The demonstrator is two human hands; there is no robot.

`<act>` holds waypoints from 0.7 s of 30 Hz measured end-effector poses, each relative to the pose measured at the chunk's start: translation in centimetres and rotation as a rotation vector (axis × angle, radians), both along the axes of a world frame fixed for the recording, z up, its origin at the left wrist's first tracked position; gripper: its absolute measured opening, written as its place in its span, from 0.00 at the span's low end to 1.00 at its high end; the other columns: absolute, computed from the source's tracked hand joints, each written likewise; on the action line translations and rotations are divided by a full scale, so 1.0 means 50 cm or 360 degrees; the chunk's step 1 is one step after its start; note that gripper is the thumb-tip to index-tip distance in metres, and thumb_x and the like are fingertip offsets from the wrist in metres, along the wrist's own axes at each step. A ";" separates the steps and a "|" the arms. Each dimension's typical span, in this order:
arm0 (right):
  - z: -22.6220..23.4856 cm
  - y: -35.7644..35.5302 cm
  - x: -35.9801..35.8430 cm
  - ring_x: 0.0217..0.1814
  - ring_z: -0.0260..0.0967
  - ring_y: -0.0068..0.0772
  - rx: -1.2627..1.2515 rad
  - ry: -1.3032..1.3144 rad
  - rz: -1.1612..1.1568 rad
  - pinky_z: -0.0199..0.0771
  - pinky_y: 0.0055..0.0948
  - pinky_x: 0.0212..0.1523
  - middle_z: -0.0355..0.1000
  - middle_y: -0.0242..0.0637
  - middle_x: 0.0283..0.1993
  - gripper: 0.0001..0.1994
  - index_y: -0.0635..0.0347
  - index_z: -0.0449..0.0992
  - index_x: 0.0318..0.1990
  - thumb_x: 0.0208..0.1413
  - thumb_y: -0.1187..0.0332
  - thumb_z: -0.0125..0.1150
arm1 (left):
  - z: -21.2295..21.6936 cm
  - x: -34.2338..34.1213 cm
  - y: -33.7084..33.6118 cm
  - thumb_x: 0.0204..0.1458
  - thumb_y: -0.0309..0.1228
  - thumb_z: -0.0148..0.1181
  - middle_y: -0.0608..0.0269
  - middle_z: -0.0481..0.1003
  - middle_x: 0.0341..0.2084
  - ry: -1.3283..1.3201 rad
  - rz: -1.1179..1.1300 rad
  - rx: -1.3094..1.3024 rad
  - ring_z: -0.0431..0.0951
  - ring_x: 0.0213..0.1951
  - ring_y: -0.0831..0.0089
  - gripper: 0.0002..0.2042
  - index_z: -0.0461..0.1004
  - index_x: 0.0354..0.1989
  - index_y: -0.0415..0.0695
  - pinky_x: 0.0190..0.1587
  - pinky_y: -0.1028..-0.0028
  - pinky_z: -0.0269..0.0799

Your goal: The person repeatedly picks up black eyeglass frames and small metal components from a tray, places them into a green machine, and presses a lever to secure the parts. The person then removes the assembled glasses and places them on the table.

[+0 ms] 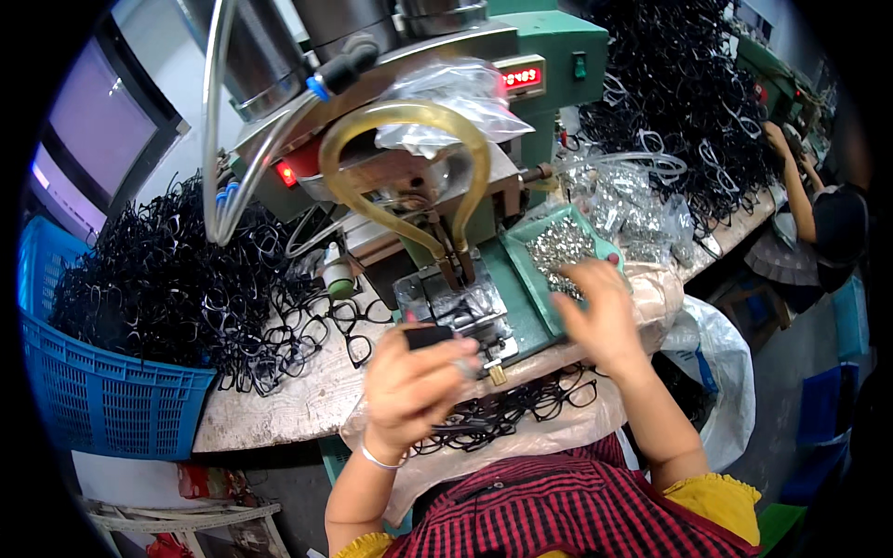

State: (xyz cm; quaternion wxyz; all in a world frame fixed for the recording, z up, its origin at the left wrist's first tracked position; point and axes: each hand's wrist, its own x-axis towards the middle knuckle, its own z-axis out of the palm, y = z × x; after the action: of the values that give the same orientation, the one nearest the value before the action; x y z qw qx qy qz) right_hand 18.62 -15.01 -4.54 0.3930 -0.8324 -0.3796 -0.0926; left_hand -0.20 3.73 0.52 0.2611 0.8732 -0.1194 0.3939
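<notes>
Left hand: at the near edge of the machine's metal fixture; the left hand has its fingers curled beside a black piece; whether they clamp it cannot be told.
Right hand: over the near right corner of the green tray; the right hand is blurred, thumb and fingers apart.
Small metal parts: heaped in the tray toward its right edge.
Black eyeglass frames: in a row on the pale sheet along the table's front edge, below the fixture.
Tube: yellowish, looped above the fixture.
Left pile: more frames, toward the left edge of the table, beside a blue basket.
Clear bags: beyond the tray's right edge.
</notes>
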 end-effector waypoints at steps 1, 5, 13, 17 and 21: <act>-0.036 -0.035 0.022 0.47 0.70 0.50 -0.0188 -0.0210 -0.0236 0.69 0.43 0.52 0.75 0.47 0.41 0.14 0.65 0.79 0.40 0.45 0.69 0.69 | -0.015 0.012 -0.002 0.49 0.30 0.67 0.63 0.82 0.38 0.0019 -0.0025 0.0108 0.79 0.37 0.62 0.03 0.80 0.31 0.49 0.47 0.57 0.74; -0.144 -0.040 0.061 0.44 0.69 0.50 -0.0096 -0.0381 -0.0491 0.69 0.43 0.48 0.74 0.41 0.35 0.09 0.59 0.79 0.34 0.44 0.69 0.70 | -0.040 0.029 -0.010 0.41 0.33 0.72 0.67 0.82 0.40 0.0064 -0.0032 0.0329 0.72 0.28 0.67 0.10 0.83 0.34 0.51 0.48 0.57 0.72; -0.101 0.035 0.122 0.43 0.68 0.47 0.0115 -0.0153 -0.0359 0.67 0.42 0.44 0.73 0.39 0.33 0.05 0.57 0.76 0.29 0.47 0.70 0.67 | -0.012 0.030 -0.005 0.41 0.33 0.74 0.67 0.82 0.41 0.0164 -0.0038 0.0296 0.69 0.25 0.69 0.12 0.83 0.35 0.49 0.49 0.59 0.72; -0.104 0.057 0.098 0.61 0.64 0.45 -0.0146 -0.0490 -0.0054 0.66 0.47 0.53 0.73 0.36 0.49 0.05 0.56 0.75 0.32 0.47 0.70 0.65 | -0.018 0.032 0.008 0.43 0.31 0.71 0.65 0.81 0.42 0.0154 -0.0103 0.0296 0.67 0.23 0.70 0.11 0.82 0.38 0.49 0.50 0.59 0.73; -0.128 0.104 0.150 0.66 0.63 0.50 -0.0439 -0.0645 0.0079 0.69 0.48 0.53 0.72 0.40 0.55 0.08 0.57 0.74 0.38 0.47 0.74 0.60 | -0.035 0.014 0.005 0.46 0.34 0.70 0.66 0.80 0.46 0.0131 -0.0074 0.0249 0.68 0.25 0.70 0.12 0.80 0.40 0.49 0.57 0.57 0.69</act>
State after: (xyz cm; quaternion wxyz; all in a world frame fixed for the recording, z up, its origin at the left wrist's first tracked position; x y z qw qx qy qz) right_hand 26.09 -9.83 -10.93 0.1936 -0.8330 -0.4801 -0.1951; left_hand 0.51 3.98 -1.25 0.2057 0.9033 -0.1593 0.3411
